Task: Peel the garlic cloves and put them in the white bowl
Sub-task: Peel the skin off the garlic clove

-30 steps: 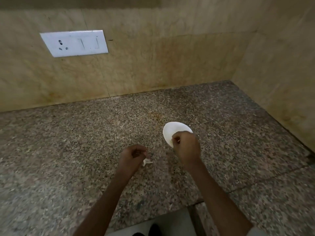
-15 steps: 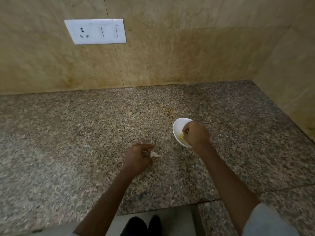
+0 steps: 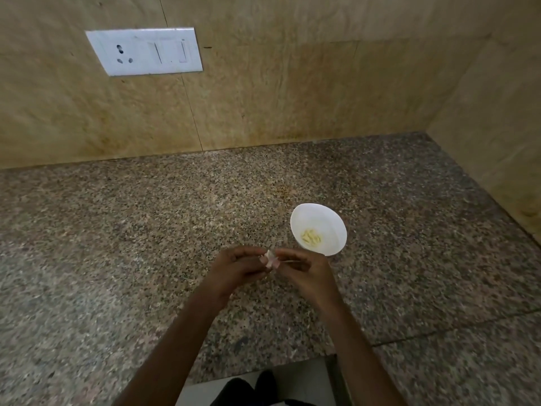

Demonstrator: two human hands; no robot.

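Note:
A white bowl [image 3: 330, 224] stands on the speckled granite counter [image 3: 146, 244], with several pale peeled garlic cloves [image 3: 311, 237] in its bottom. Just left of and below the bowl, my two hands meet over the counter. My left hand [image 3: 234, 271] and my right hand [image 3: 304, 273] both pinch a small garlic piece [image 3: 268, 258] with whitish-pink skin between their fingertips. My fingers hide most of that piece.
Beige tiled walls close the counter at the back and on the right. A white socket and switch plate [image 3: 145, 51] is on the back wall. The counter's front edge [image 3: 257, 370] runs below my forearms, with floor and dark feet under it.
My right hand left the bowl and came back left to the garlic piece in my left hand. Both hands now hold it together. The bowl's inside is now uncovered.

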